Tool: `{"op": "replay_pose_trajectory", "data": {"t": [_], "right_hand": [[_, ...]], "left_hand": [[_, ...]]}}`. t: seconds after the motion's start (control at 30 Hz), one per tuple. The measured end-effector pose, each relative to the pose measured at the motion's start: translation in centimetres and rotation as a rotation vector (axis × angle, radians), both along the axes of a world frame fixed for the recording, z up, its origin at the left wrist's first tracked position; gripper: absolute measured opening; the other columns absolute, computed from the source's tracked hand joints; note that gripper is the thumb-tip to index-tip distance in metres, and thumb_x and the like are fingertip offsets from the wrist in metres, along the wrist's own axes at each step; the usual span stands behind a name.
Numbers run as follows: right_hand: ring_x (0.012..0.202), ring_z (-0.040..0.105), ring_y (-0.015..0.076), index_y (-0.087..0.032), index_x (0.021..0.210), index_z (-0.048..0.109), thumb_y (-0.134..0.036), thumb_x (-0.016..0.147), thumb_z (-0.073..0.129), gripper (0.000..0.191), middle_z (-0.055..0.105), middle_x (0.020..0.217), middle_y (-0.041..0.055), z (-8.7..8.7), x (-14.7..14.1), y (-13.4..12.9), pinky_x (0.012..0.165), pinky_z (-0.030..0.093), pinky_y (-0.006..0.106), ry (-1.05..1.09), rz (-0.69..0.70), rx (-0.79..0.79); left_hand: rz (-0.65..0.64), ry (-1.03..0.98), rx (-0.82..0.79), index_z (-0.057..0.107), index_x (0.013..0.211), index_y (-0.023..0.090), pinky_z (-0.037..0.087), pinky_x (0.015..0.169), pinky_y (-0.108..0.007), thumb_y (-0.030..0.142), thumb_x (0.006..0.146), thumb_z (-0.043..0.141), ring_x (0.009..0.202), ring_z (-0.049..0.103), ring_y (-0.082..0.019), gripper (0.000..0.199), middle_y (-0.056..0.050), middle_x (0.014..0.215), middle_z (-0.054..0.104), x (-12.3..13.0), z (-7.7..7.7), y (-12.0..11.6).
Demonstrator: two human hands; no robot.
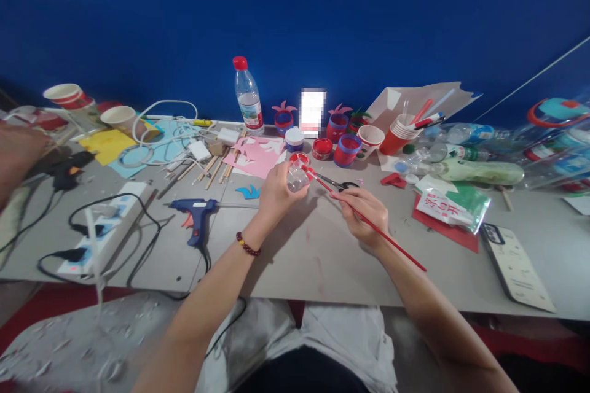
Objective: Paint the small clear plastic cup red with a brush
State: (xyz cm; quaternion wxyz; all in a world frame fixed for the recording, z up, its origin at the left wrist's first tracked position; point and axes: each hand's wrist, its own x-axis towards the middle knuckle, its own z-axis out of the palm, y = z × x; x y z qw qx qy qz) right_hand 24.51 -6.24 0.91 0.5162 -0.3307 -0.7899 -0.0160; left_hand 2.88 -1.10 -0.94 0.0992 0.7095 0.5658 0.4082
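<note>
My left hand (pixel 275 192) is closed around a clear plastic cup-like piece (pixel 297 178), tilted on its side, with red paint at its far rim. In my right hand (pixel 365 214) is a long red paintbrush (pixel 391 242), its tip against the clear piece near the red part. Behind the brush lies a pair of scissors (pixel 343 185) with dark handles. Just beyond my hands stand an open jar of red paint (pixel 322 148), a white-lidded jar (pixel 294 139) and a red-and-blue painted cup (pixel 347 150).
A blue glue gun (pixel 199 214) and a power strip (pixel 108 227) with cords lie left. A water bottle (pixel 247 101) stands at the back. Plastic bottles (pixel 482 171) pile up right, above a phone (pixel 516 264). At the far left edge another person's hand (pixel 21 150) shows.
</note>
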Motion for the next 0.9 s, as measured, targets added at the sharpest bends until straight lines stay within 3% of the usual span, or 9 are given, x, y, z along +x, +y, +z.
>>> {"op": "replay_pose_trajectory", "data": {"t": [0.33, 0.63, 0.9], "right_hand": [[0.081, 0.071, 0.0177, -0.023, 0.108, 0.076, -0.007, 0.091, 0.057, 0.030, 0.075, 0.084, 0.0042, 0.35, -0.02, -0.13, 0.071, 0.060, 0.031, 0.005, -0.008, -0.017], [0.085, 0.072, 0.0192, -0.024, 0.108, 0.075, -0.008, 0.091, 0.056, 0.030, 0.077, 0.087, 0.0042, 0.03, 0.25, -0.16, 0.074, 0.061, 0.034, 0.025, -0.035, -0.012], [0.084, 0.073, 0.0193, -0.025, 0.113, 0.074, -0.007, 0.090, 0.057, 0.034, 0.078, 0.089, 0.0044, -0.52, 0.34, 0.16, 0.075, 0.062, 0.035, 0.063, -0.052, 0.020]], "left_hand": [[0.055, -0.046, 0.021, 0.051, 0.117, 0.022, 0.056, 0.084, -0.042, 0.034, 0.073, 0.082, 0.098, 0.066, -0.026, 0.056, -0.009, 0.109, 0.066, -0.55, -0.51, 0.62], [-0.031, -0.081, 0.103, 0.049, 0.122, 0.024, 0.056, 0.090, -0.046, 0.032, 0.075, 0.082, 0.106, 0.064, -0.028, 0.059, -0.010, 0.113, 0.063, -0.76, -0.49, 0.84], [-0.120, 0.051, 0.097, 0.048, 0.125, 0.023, 0.054, 0.092, -0.046, 0.028, 0.079, 0.078, 0.108, 0.063, -0.029, 0.055, -0.011, 0.115, 0.064, -0.24, -0.66, 0.36]]}}
